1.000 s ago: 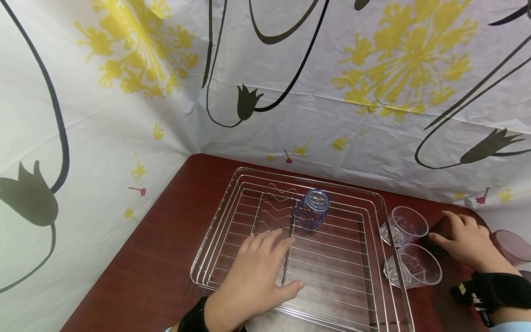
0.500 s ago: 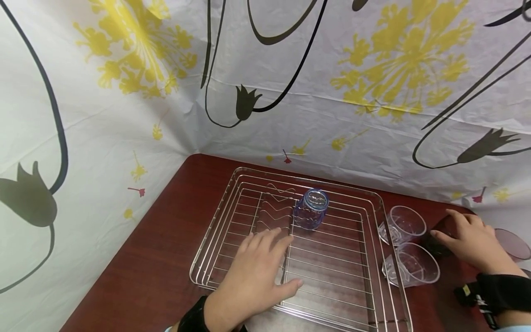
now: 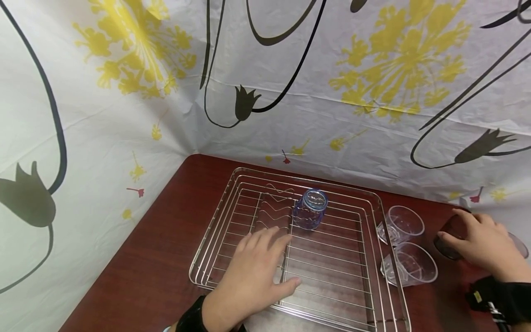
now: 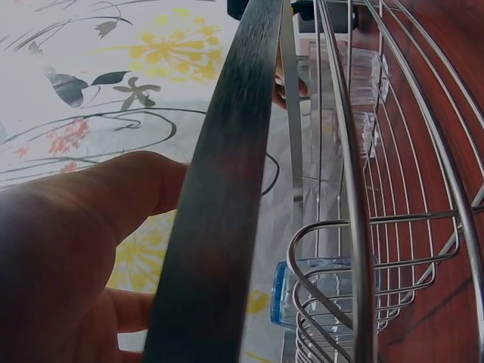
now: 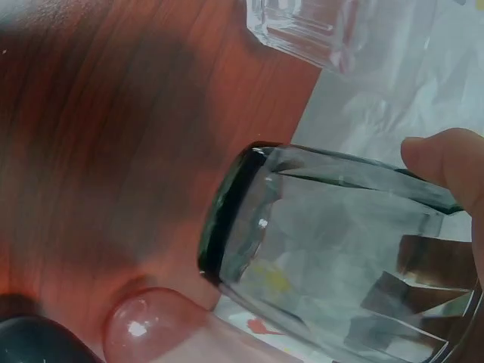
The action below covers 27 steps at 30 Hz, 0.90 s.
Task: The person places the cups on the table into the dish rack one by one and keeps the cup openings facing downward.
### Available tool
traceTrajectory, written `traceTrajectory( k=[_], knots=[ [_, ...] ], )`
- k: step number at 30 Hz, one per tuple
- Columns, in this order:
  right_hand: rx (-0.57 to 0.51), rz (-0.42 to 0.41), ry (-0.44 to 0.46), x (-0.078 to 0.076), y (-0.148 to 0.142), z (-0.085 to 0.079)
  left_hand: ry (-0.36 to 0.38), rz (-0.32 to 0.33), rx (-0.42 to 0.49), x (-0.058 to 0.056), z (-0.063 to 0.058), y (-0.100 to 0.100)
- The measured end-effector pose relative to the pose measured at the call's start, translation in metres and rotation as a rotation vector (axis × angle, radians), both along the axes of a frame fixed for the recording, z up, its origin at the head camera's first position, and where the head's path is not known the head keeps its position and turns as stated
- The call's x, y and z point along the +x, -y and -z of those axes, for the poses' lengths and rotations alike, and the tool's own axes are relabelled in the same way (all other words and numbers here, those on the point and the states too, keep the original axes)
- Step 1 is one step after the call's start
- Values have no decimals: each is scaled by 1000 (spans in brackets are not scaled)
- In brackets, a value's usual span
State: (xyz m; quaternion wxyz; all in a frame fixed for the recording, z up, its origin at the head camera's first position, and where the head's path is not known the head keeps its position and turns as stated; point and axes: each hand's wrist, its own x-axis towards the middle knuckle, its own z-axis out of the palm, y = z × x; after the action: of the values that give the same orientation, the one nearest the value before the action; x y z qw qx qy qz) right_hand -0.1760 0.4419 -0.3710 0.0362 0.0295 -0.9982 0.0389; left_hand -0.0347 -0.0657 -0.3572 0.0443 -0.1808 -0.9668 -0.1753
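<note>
My right hand [image 3: 487, 242], at the far right of the head view, grips a dark smoky drinking glass [image 3: 453, 228]. In the right wrist view this glass [image 5: 325, 227] is tilted, its thick base towards the left and the thumb [image 5: 450, 162] along its side. My left hand [image 3: 250, 272] extends over the near left part of a wire dish rack [image 3: 332, 258], fingers spread and holding nothing. A blue glass [image 3: 310, 210] stands upside down in the rack. Two clear glasses [image 3: 400, 225] lie tipped just outside the rack's right side.
A pinkish glass [image 5: 151, 325] and a dark rounded object [image 5: 41, 340] lie beyond the smoky glass. The reddish-brown table [image 3: 153, 240] meets a patterned white sheet [image 3: 265, 133] at the back and left. The rack's raised wire sides border the clear glasses.
My right hand has shifted to the right with the smoky glass, which now stands farther from the clear glasses. The left hand has barely moved.
</note>
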Motion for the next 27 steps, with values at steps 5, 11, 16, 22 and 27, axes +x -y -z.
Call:
traceTrajectory(
  k=[5, 11, 16, 22, 27],
  knots=[
    [24, 12, -18, 5, 1, -8, 3, -2, 3, 0, -1, 1],
    [33, -4, -84, 10, 5, -18, -5, 2, 2, 1, -2, 0],
    [30, -11, -124, 14, 16, -29, -12, 1, 9, 0, -2, 0],
    [38, 5, -117, 21, 35, -45, -3, 0, 11, -1, -2, -1],
    [50, -14, -130, 24, 48, -53, -5, -6, -2, 0, -3, 2]
  ],
)
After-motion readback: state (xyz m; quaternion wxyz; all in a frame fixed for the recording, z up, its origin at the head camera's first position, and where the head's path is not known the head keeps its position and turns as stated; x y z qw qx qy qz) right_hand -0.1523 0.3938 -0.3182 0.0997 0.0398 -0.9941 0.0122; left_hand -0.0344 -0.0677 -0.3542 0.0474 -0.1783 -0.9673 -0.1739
